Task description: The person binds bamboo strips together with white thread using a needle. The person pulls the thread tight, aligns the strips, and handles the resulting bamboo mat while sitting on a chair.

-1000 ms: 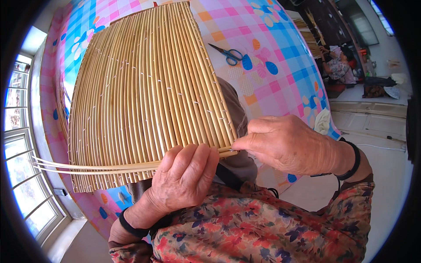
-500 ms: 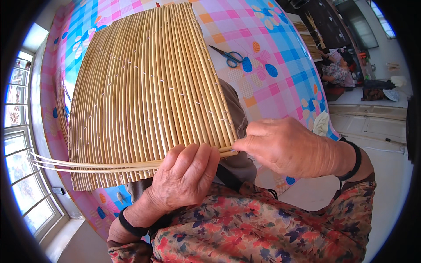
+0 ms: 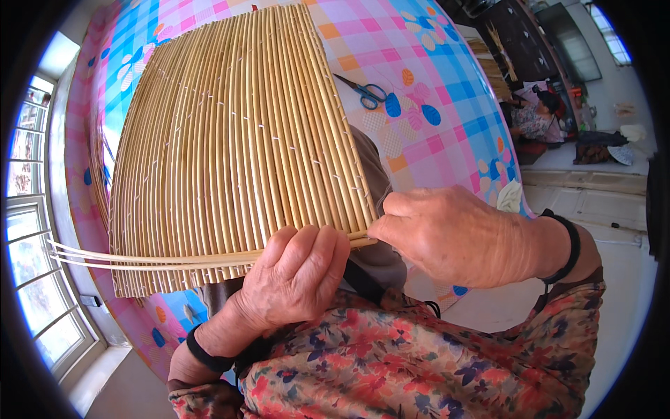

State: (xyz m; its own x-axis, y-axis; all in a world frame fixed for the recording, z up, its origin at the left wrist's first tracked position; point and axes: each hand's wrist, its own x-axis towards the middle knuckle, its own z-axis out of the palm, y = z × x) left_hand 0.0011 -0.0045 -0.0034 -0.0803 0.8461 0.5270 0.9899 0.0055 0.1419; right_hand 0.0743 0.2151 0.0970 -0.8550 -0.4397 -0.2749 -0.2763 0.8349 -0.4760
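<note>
A mat of pale yellow rods, stitched with short pale ties, rests over my lap. Long thin loose strips run along its near edge and stick out past the left side. My left hand is closed over these strips and the edge, knuckles up, hiding what lies beneath its fingers. At the mat's near right corner, my right hand pinches the ends of the strips; its fingertips are partly hidden. Fine pale thread shows faintly by that corner, too small to follow.
Scissors with blue handles lie right of the mat on a checked, flowered sheet. A crumpled white item sits at its edge. A person is among clutter at the upper right. A barred window is at left.
My right hand has shifted slightly down and right at the wrist, still pinching at the corner. The mat's near edge and loose strips sit a little higher. My left hand keeps its grip.
</note>
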